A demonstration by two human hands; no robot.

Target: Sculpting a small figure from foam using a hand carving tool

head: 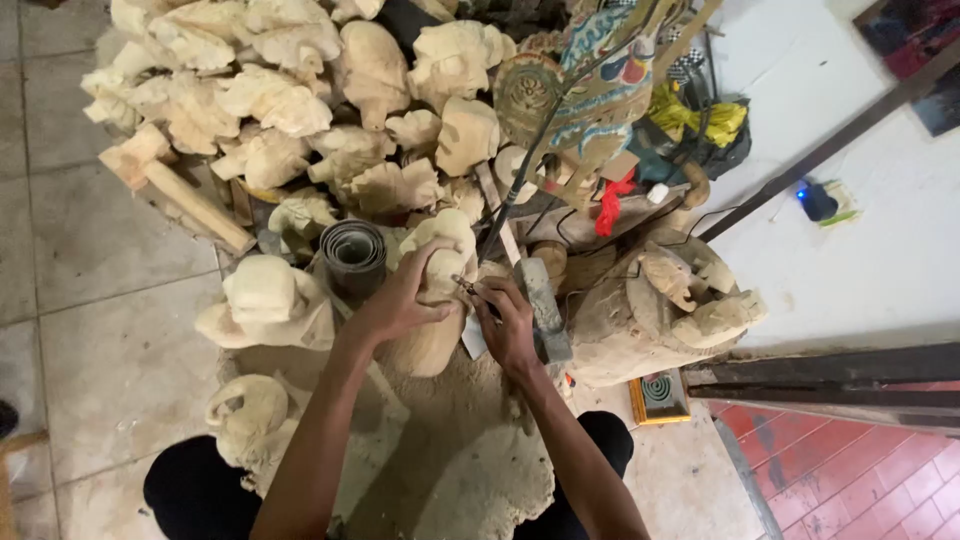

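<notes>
Left hand (pixel 400 300) covers the middle of the pale wooden carving (pixel 435 290); its lower part sits behind both wrists. Right hand (pixel 508 328) wraps the thin carving tool (pixel 470 290), only the tip end shows, too small to tell the blade type. Pile of carved figures (pixel 270 90) is cut off by the top edge. Forearms and dark-clad knees run off the bottom edge. Small blue-lit object (pixel 818 200) on the white sheet too blurred to identify.
</notes>
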